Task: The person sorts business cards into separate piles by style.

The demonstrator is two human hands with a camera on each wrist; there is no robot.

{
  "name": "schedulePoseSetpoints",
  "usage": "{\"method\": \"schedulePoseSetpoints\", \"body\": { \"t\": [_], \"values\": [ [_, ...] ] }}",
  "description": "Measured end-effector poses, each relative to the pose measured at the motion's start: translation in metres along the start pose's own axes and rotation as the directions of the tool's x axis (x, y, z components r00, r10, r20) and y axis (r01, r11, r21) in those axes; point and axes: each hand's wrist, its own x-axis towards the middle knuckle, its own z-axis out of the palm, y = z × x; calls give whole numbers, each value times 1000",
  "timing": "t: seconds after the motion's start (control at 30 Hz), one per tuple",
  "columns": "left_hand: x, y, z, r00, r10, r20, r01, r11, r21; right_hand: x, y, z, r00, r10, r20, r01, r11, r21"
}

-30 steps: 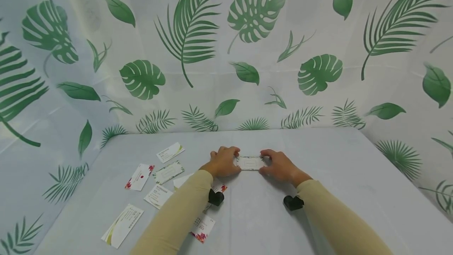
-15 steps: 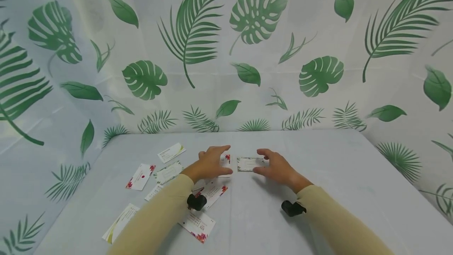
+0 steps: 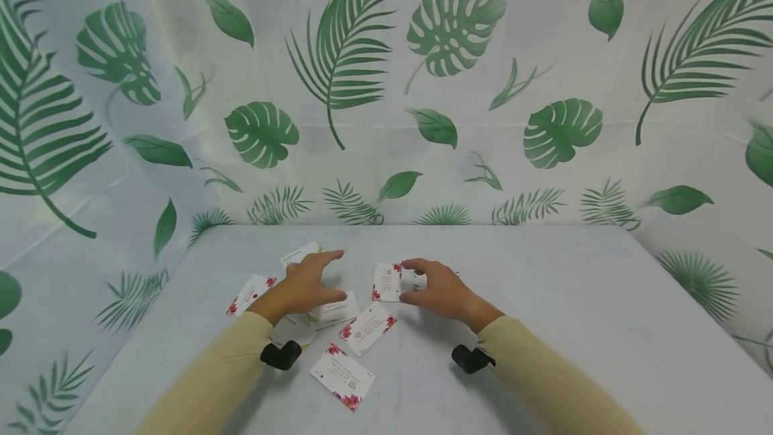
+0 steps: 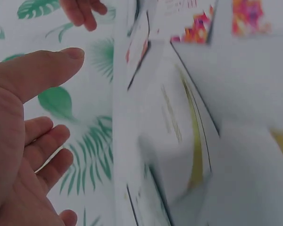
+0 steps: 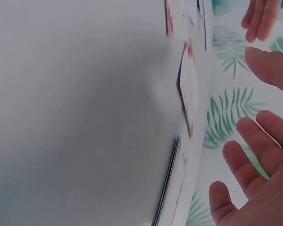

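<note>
Cards lie scattered on the bench (image 3: 543, 301). In the head view we see our right hand (image 3: 439, 291) touching the floral card (image 3: 387, 282), long axis pointing away, just left of its fingertips. Our left hand (image 3: 304, 289), fingers loose, rests over a yellow-edged card (image 3: 331, 313). Wrist views show both hands spread, gripping nothing.

No text can be read anywhere. The cards on the table (image 3: 543, 301) carry lines of small print, but every line is too fine or too blurred to make out: the flower-cornered card (image 3: 341, 376) nearest the person, the one (image 3: 368, 328) beyond it, the upright one (image 3: 387, 282) by the right hand (image 3: 437, 291), and the green-edged card (image 3: 331, 311) under the left hand (image 3: 302, 289). Both wrist views are blurred, showing only faint grey lines on the cards.
</note>
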Motion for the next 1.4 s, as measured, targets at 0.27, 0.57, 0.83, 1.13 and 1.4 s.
{"method": "schedulePoseSetpoints", "body": {
  "t": [0.27,0.57,0.83,1.13,1.4],
  "values": [
    [-20,-41,-10,996,-87,-2,87,995,43,18,-13,25,999,27,46,-28,999,21],
    [-29,-72,-11,982,-190,-3,189,979,81,38,-32,53,990,-39,138,40,999,0],
    [-25,-73,-15,979,-203,-4,203,973,111,51,-55,60,985,-40,165,43,999,-18],
    [-18,-75,-14,973,-229,-22,229,964,133,60,-62,72,985,-21,173,31,998,-55],
    [-10,-67,-12,983,-186,-4,186,979,88,66,-66,78,987,-36,159,63,984,-166]
  ]
}}
